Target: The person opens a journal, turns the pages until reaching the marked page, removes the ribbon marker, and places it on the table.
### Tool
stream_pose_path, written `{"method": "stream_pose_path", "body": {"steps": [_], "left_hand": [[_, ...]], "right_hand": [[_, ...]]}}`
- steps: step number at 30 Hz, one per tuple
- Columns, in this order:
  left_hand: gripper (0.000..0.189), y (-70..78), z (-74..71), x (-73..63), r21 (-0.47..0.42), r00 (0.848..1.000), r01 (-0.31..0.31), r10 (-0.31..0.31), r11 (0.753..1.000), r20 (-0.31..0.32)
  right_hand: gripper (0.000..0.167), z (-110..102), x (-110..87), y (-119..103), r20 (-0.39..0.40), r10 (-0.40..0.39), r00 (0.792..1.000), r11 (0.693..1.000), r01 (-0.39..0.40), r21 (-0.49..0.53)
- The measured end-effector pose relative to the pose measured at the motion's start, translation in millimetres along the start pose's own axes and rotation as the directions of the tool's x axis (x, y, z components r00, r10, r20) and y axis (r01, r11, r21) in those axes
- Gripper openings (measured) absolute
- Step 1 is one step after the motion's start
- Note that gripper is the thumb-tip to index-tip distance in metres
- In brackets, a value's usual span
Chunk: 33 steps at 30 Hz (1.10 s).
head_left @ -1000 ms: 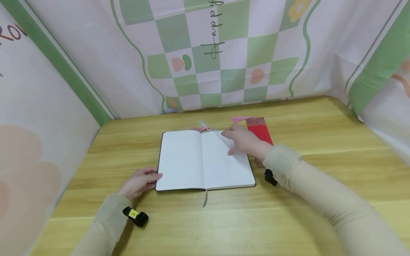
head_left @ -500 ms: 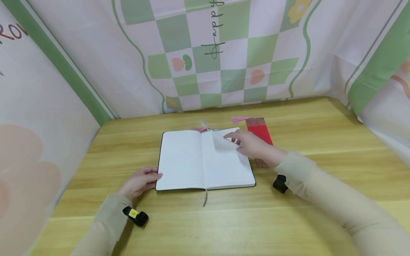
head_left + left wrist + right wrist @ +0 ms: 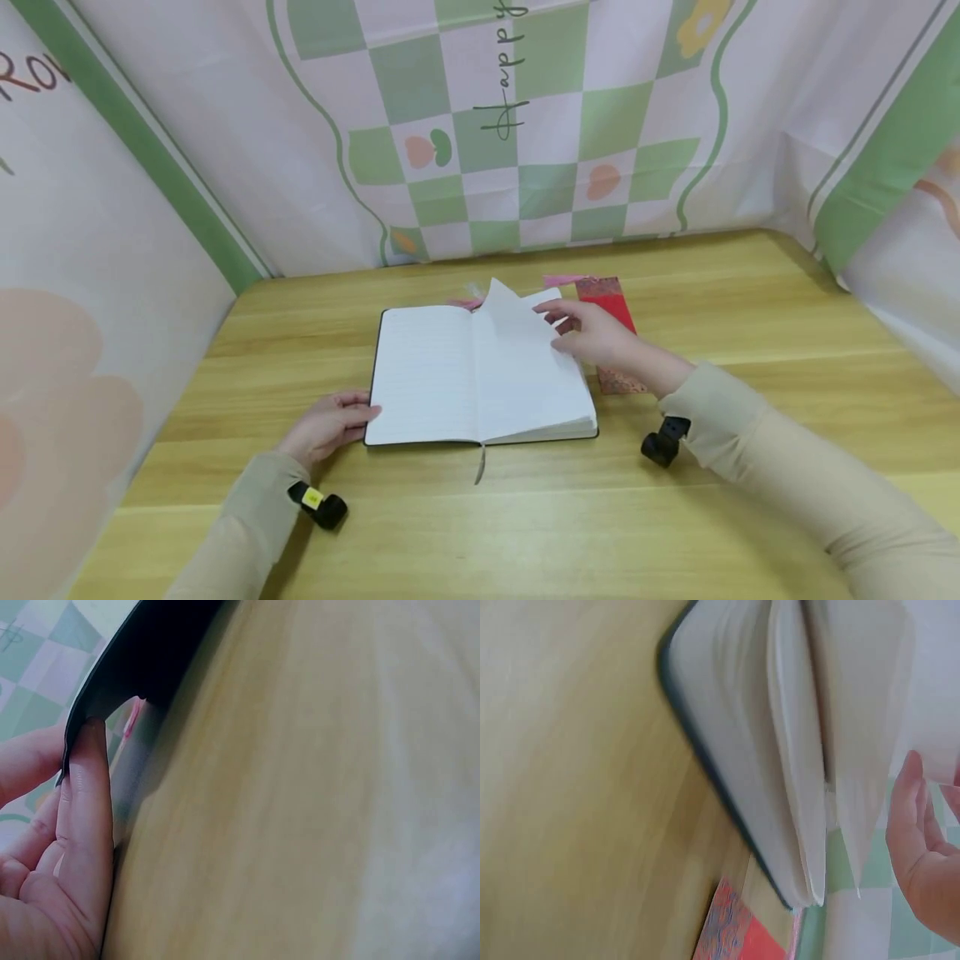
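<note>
An open notebook with a dark cover and blank lined pages lies on the wooden table. My left hand holds its left edge, thumb on top and fingers under the cover. At the right half, my right hand pinches the edge of a lifted page, whose far corner curls upward. Beneath that leaf, more page edges fan apart in the right wrist view. A thin ribbon marker hangs from the near end of the spine.
A red bookmark with a pink tassel lies right of the notebook, partly behind my right hand. Another pink tassel pokes out past the notebook's far edge. A patterned cloth hangs behind the table.
My right hand has drawn back to the right from the page's far edge, lifting the page and its far corner. My left hand stays in place.
</note>
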<state>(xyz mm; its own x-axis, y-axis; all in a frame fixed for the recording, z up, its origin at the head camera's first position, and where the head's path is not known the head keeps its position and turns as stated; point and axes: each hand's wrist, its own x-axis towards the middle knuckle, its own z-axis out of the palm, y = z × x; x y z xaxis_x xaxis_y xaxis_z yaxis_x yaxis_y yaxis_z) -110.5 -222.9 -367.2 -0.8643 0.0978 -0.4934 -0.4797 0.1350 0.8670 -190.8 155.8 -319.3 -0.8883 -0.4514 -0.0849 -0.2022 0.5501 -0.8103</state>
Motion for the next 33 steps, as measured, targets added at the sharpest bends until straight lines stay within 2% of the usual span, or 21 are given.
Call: {"method": "stream_pose_path", "body": {"steps": [3,7,12,17,19,21,23,25,27,33], "left_hand": [[0.047,0.1,0.0,-0.1,-0.001,1.000,-0.001,0.001,1.000,0.000],[0.047,-0.8,-1.2,1.6,-0.006,1.000,-0.007,0.007,1.000,0.008],[0.043,-1.1,-2.6,3.5,-0.005,1.000,-0.008,0.008,1.000,0.016],[0.041,-2.3,-3.9,4.3,-0.001,1.000,-0.015,0.015,1.000,0.024],[0.041,-2.9,-4.1,4.5,0.001,1.000,-0.014,0.014,1.000,0.022],[0.040,-3.3,-4.1,4.8,-0.001,1.000,-0.011,0.011,1.000,0.014],[0.039,-3.6,-4.2,4.9,-0.001,1.000,-0.011,0.011,1.000,0.013],[0.036,-3.8,-4.2,5.1,-0.009,1.000,-0.015,0.015,1.000,0.013],[0.034,-4.2,-4.1,5.4,-0.019,1.000,-0.019,0.020,1.000,0.013],[0.035,-5.2,-4.1,5.6,-0.024,0.999,-0.029,0.030,0.999,0.019]], "right_hand": [[0.050,0,-1.3,-3,0.032,0.049,0.998,0.988,-0.053,0.146],[0.052,1,-3.7,-12,0.081,0.109,0.991,0.948,-0.128,0.291],[0.051,6,-4.9,-21,0.112,0.108,0.988,0.935,-0.139,0.325],[0.052,13,-4.1,-26,0.191,0.015,0.981,0.944,-0.077,0.321],[0.053,18,-4.2,-30,0.223,-0.027,0.975,0.966,-0.032,0.257],[0.052,25,-4.5,-33,0.237,-0.064,0.969,0.990,0.032,0.136],[0.053,33,-5.6,-37,0.251,-0.099,0.963,0.995,0.099,0.011],[0.053,42,-5.9,-41,0.271,-0.124,0.955,0.982,0.157,-0.103],[0.055,50,-5.7,-43,0.305,-0.134,0.943,0.966,0.193,-0.171],[0.059,71,-4.3,-48,0.392,-0.081,0.916,0.926,0.215,-0.311]]}}
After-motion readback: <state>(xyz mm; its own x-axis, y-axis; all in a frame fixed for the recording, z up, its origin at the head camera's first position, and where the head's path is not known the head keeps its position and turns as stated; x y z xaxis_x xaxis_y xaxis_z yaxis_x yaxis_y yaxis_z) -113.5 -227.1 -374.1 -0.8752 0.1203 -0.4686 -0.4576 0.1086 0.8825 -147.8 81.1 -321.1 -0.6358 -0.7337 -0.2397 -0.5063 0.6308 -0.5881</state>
